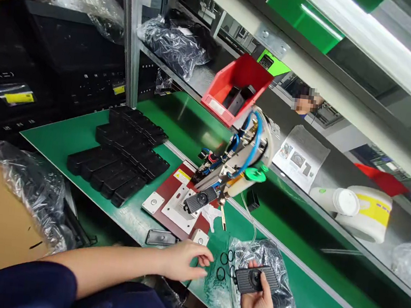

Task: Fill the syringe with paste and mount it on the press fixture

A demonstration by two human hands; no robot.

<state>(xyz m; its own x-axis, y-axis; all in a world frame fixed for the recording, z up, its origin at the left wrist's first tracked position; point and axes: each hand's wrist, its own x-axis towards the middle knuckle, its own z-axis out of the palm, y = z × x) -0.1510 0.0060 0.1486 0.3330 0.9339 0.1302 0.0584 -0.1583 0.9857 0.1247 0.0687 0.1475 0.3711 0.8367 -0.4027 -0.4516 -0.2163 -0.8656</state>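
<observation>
My right hand (258, 306) grips a black ribbed plastic cover (267, 277) with a round recess in its middle, the thumb pressed on its face. My left hand (188, 262) is over the bench's front edge, fingers loosely curled and apart from the thumb, with nothing visible in it. Between the hands, several black rubber rings (220, 273) lie on the green bench. A clear plastic bag (285, 301) of dark parts is under and beside the held cover. Past my left hand lies a black tray-like shell (161, 238).
A bench fixture (175, 210) bears another ribbed cover (201, 199) beneath a dispenser with blue hoses (257, 140). Rows of black housings (115, 163) stand on the left. Above are a red bin (216, 88) and a shelf with a white tub (367, 232). Another person's hand (317, 100) shows behind.
</observation>
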